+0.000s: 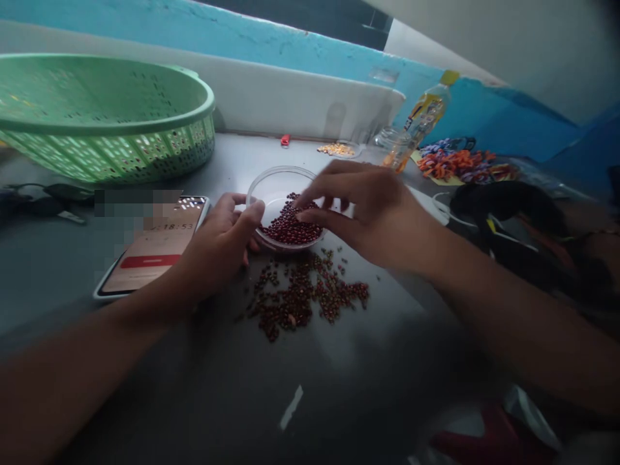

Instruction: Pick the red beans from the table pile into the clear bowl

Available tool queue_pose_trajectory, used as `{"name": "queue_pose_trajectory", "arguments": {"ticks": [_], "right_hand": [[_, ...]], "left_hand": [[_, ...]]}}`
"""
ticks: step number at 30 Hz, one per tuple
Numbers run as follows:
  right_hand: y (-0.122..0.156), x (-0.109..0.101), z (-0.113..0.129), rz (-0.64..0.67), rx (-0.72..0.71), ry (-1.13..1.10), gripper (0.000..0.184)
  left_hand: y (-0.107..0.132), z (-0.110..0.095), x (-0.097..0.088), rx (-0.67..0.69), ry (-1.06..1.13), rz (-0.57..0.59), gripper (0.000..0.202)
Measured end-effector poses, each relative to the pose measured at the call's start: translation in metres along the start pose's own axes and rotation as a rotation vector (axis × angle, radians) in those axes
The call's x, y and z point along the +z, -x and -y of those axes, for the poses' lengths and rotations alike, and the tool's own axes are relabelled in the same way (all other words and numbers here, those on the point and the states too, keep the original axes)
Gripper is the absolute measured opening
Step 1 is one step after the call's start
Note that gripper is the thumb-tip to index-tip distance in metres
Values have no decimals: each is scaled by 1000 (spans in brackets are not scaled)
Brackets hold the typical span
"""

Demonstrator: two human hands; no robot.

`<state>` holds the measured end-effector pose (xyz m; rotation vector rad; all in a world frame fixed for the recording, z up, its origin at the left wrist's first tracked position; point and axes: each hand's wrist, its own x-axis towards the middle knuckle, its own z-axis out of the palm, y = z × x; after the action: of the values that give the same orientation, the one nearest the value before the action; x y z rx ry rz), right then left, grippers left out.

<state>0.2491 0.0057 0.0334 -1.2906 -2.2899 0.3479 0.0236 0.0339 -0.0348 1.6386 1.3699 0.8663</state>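
Red beans [289, 227] heaped in clear bowl [276, 184] at worktop [194, 387] centre. Right hand [368, 210] over bowl from 3 o'clock, fingertips pressed together, apparently pinching beans, though hard to confirm. Left hand [220, 242] curled on rim at 9 o'clock, likely steadying. Loose beans [305, 297] at 6 o'clock; phone [155, 248] at 9; green basket [106, 116] at 10.

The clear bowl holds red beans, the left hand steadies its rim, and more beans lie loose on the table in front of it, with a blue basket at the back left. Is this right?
Not quite: the basket is green, not blue, as the head view shows. The rest stands: the clear bowl holds red beans, the left hand steadies its rim, and loose beans lie on the table in front of it.
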Motion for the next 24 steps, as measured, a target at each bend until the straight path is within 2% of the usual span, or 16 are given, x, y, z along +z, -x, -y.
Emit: {"name": "queue_pose_trajectory", "arguments": {"ticks": [2, 6, 8, 10, 14, 20, 24], "right_hand": [[27, -11, -4, 102, 113, -32, 22], [75, -21, -17, 431, 443, -114, 37], [84, -15, -24, 475, 497, -166, 40], [83, -6, -28, 463, 489, -200, 38], [67, 7, -32, 509, 450, -234, 19], [51, 8, -31, 590, 336, -191, 7], [51, 7, -30, 541, 310, -194, 10]], "left_hand": [[2, -3, -1, -16, -34, -1, 47], [4, -8, -2, -40, -84, 0, 48], [4, -8, -2, -45, -85, -1, 49], [2, -7, -2, -49, -76, 0, 51], [-2, -3, -2, -48, -60, 4, 53], [-1, -2, -3, -52, -62, 6, 53], [-2, -1, -3, -35, -31, 17, 50]]}}
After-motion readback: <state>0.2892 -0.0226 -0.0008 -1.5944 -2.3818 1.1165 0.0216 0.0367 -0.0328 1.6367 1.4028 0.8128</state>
